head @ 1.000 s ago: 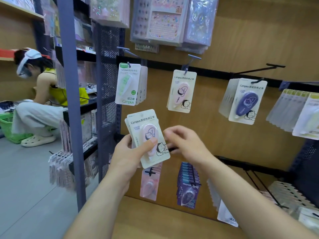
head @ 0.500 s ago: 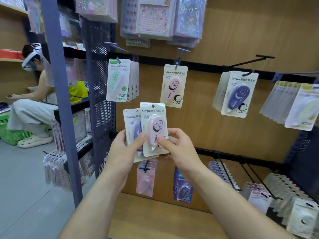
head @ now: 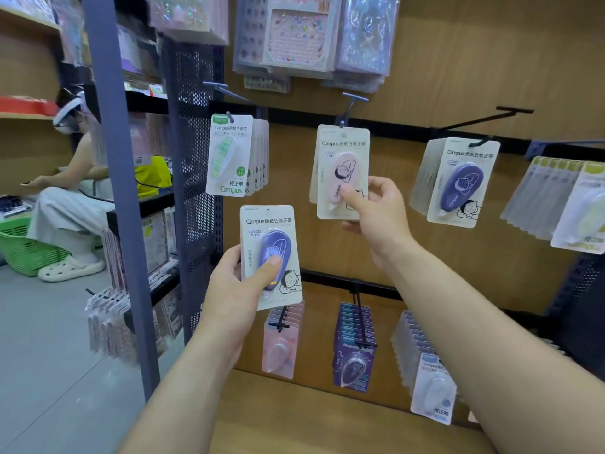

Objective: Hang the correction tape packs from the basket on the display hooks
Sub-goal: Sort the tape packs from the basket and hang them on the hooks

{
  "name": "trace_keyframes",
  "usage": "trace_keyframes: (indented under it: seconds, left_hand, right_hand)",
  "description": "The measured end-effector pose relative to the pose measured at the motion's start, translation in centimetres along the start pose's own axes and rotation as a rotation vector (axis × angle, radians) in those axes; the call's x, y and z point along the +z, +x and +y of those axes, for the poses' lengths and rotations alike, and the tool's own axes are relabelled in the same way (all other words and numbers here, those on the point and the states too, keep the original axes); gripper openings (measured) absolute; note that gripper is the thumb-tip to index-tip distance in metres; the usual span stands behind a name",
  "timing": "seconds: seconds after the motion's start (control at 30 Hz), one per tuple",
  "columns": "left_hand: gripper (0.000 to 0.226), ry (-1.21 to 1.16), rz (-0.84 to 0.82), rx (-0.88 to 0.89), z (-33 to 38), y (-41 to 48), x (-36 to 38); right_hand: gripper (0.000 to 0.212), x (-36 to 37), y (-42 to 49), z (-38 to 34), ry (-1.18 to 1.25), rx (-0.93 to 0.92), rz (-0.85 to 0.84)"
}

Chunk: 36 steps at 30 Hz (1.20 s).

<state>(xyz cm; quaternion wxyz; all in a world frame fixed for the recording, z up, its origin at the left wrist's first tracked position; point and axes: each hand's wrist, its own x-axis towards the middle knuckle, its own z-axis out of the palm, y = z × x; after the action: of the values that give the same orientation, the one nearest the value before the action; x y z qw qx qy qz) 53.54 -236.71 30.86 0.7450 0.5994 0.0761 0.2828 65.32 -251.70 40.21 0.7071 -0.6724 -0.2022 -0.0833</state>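
The right hand [head: 376, 217] pinches the pink pack [head: 342, 172] by its lower right corner, thumb on the front, with the pack's top up at the middle hook [head: 348, 109]. Whether its hole sits over the wire is hard to make out, and a second pink card [head: 313, 178] peeks out behind it. Lower down, the left hand [head: 235, 286] grips the purple pack [head: 270, 253], thumb pressed on the blister and fingers hidden behind the card, while far left a green basket [head: 23, 247] is cut off by the edge.
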Motion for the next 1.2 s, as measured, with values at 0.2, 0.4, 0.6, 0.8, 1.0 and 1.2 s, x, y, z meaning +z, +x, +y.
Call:
trace_keyframes:
  seconds: [0.2, 0.4, 0.6, 0.8, 1.0, 1.2]
  left_hand:
    - [0.030, -0.002, -0.005, 0.018, 0.2, 0.1, -0.3]
    - [0.025, -0.006, 0.001, 0.021, 0.1, 0.2, -0.5]
    - [0.027, -0.014, -0.002, 0.023, 0.2, 0.0, -0.3]
    - [0.029, -0.027, -0.009, 0.015, 0.1, 0.1, -0.3]
    - [0.033, -0.012, -0.026, 0.005, -0.1, -0.1, 0.2]
    - [0.032, 0.027, -0.054, -0.001, -0.7, -0.6, 1.4]
  right_hand:
    - [0.033, 0.9, 0.7, 0.0, -0.029, -0.073, 0.023]
    - [0.034, 1.4, 0.9, -0.2, -0.007, -0.067, 0.052]
    - [0.033, 1.4, 1.1, -0.2, 0.040, -0.067, 0.097]
    - [0.034, 1.3, 2.1, 0.0, 0.015, 0.001, 0.081]
    - [0.056, 0.5, 2.0, 2.5, -0.292, 0.169, 0.097]
    - [0.019, -1.5, -3.8, 4.0, -0.247, 0.208, -0.170]
